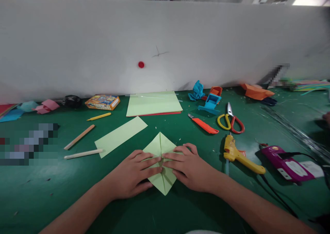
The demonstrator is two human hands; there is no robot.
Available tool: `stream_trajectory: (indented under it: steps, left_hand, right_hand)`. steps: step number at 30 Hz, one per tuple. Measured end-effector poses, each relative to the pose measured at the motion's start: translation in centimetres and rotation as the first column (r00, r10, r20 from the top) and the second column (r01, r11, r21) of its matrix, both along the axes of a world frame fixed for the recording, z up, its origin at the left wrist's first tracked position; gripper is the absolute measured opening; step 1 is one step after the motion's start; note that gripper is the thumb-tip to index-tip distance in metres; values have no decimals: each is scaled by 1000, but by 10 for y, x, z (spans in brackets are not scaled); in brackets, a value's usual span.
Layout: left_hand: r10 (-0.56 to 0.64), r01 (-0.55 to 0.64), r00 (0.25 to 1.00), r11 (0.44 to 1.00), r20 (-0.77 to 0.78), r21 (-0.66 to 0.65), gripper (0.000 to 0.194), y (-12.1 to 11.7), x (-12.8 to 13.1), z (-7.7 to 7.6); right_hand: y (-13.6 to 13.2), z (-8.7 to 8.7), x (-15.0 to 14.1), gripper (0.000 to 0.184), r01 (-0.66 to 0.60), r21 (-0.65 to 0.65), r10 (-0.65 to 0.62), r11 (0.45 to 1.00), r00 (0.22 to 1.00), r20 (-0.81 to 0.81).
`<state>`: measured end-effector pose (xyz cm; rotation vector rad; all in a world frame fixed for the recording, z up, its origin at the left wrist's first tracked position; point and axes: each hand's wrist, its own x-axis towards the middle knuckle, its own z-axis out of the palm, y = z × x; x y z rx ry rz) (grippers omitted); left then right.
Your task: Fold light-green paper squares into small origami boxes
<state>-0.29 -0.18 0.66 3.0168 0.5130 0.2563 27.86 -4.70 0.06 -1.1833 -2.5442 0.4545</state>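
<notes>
A light green sheet of paper, folded into a diamond with a crease down its middle, lies on the green table in front of me. My left hand rests on its left side, fingers stretched out toward the centre. From the other side, my right hand lies on the paper with its fingers spread, the fingertips of both hands almost meeting at the crease. Their fingers cover the side corners. Behind the left hand is a light green paper strip, with a white stick touching its lower end.
Several light green sheets lie against the white partition. To the right are an orange cutter knife, scissors, a yellow glue gun and a purple power strip with cords. A small box stands back left.
</notes>
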Motion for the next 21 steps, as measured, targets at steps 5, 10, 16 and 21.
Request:
stream_trajectory:
  steps: [5, 10, 16, 21]
  left_hand:
    - [-7, 7, 1000, 1000, -9, -20, 48, 1, -1, 2]
    - [-21, 17, 999, 997, -41, -76, 53, 3, -2, 6]
    - [-53, 42, 997, 980, -53, -195, 64, 7, -10, 7]
    - [-57, 49, 998, 970, -25, -237, 66, 8, -10, 10]
  right_hand:
    - [1, 0, 1, 42, -23, -30, 22, 999, 999, -27]
    - [3, 4, 3, 41, -34, -66, 32, 997, 999, -37]
    - [0, 8, 4, 34, -39, -86, 37, 996, 999, -16]
    - [-1, 11, 5, 33, -128, -79, 124, 989, 991, -52]
